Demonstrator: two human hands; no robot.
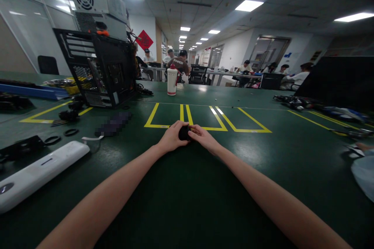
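Observation:
Both my hands meet over the green table (187,194), just in front of the yellow tape outlines (201,128). My left hand (172,138) is wrapped round a small dark, rounded object (184,133); its exact kind does not show. From the other side, the fingers of my right hand (203,137) are closed against the same object, thumb and fingertips at its right edge. Much of the object is hidden by my fingers.
At the left stand a black computer case (108,70) with power supply units (96,2) on top. A white power-bank-like device (43,173) lies near left. Beyond my hands is a white bottle (172,81). Cables (292,103) lie at right; people (179,62) sit at farther tables.

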